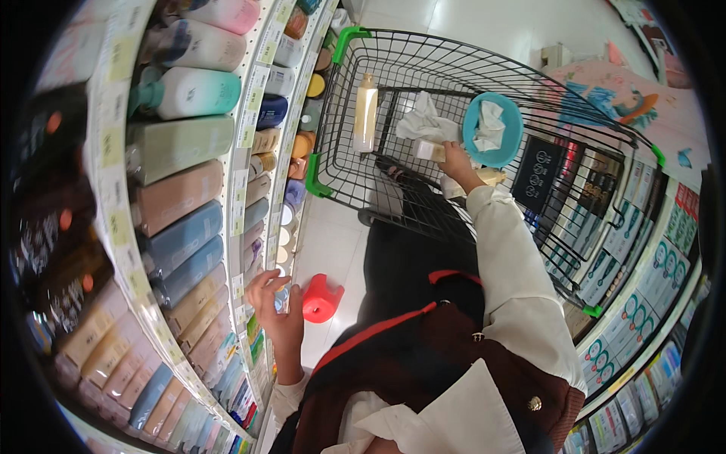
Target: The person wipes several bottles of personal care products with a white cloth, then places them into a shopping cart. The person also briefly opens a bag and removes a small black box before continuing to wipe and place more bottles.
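My right hand (456, 162) reaches into a black wire shopping cart (420, 222) with green corner pieces. Its fingers are closed on a small pale bottle (429, 150) with a white end. Just above that bottle lies a crumpled white cloth (428, 119). A turquoise plastic basin (517, 108) sits beside the hand, with another white cloth (489, 126) in it. Partly hidden under my right wrist is a cream-coloured bottle (488, 177). Towards the cart's left end there is a tall pale-gold bottle (366, 113). My left hand (275, 303) is raised beside the shelf, fingers apart and holding nothing.
A shelf rack (241, 187) packed with shampoo-like bottles and price labels runs down the left. A red plastic stool (321, 298) stands on the tiled floor (334, 249) below my left hand. Boxed goods (641, 306) fill shelves on the right, near a pink printed sheet (641, 108).
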The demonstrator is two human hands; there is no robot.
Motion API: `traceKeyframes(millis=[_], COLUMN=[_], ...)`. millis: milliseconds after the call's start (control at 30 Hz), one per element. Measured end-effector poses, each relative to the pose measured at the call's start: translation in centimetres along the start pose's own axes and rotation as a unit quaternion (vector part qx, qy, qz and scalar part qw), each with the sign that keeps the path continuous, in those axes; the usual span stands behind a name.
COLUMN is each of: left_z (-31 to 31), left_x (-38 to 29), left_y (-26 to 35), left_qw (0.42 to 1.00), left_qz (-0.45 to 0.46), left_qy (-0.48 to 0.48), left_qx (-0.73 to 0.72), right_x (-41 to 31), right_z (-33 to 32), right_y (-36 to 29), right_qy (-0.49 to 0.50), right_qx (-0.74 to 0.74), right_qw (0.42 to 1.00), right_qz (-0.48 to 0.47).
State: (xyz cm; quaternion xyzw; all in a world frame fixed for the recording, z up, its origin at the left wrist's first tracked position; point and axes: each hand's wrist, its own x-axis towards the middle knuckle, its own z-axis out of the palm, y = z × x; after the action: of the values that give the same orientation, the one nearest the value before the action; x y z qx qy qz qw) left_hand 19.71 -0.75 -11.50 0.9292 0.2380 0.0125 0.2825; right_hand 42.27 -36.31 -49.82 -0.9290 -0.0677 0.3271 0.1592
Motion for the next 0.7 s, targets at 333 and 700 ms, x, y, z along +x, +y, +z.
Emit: traceKeyframes(millis=[333,700], left_z=[8.2,16.3], left_x=[3.8,10.9], left_y=[0.7,4.7], left_qw=[0.981,0.456], left_qz=[-0.045,-0.418], left_qy=[-0.12,-0.381], left_qx=[-0.144,-0.687], right_x=[4.2,-10.3], right_z=[1.2,-18.8], right_y=[-0.3,-18.2], right_qy=[-0.059,-0.012], right_qx=[-0.065,0.168], right_qw=[0.987,0.825], right_qz=[-0.133,-0.54])
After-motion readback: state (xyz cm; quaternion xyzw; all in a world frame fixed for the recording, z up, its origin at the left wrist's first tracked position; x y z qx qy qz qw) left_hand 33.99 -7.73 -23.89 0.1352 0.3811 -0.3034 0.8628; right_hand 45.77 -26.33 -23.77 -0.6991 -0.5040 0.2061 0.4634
